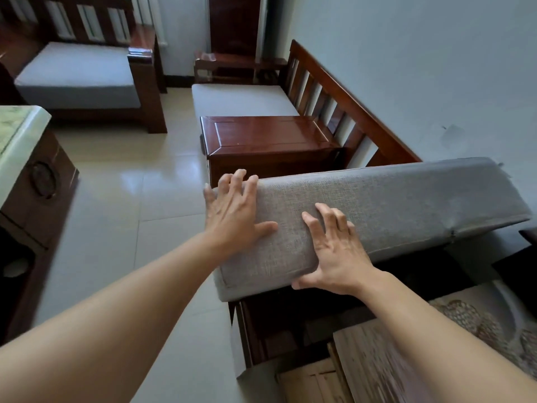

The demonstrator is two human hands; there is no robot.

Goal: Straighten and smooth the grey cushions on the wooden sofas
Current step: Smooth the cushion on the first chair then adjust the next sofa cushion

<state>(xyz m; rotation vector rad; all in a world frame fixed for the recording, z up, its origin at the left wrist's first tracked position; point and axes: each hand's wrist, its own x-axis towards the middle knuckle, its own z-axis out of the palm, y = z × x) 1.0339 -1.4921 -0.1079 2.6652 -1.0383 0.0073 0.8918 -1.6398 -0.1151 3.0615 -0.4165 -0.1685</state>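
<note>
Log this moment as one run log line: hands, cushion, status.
left hand: gripping the end of the raised grey fabric seat cushion | right hand: holding its lower edge | status: cushion tilted off wooden sofa frame, not seated

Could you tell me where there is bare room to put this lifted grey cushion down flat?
Bare: the far seat cushion beyond the wooden box, and the armchair cushion. Crowded: below the lifted cushion, patterned fabric covers the seat.
</note>
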